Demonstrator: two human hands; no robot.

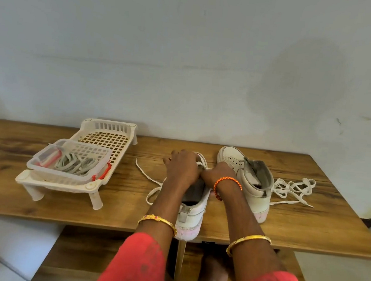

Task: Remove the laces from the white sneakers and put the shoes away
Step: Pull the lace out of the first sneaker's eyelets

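Note:
Two white sneakers stand on the wooden table [38,203]. The near sneaker [192,215] points away from me, heel at the front edge. Its lace [151,182] trails loose to the left. My left hand [183,169] lies over the sneaker's tongue area and my right hand [212,177] meets it there; both seem to grip the lace, though the fingers are hidden. The second sneaker [253,181] stands to the right with no lace in it. A loose white lace [293,189] lies in a heap beside it.
A white plastic slatted rack [94,186] stands at the left of the table. On it rests a clear basket [101,155] with several grey-white laces and a small red-and-white item. A lower wooden shelf [83,255] shows beneath the table. A pale wall rises behind.

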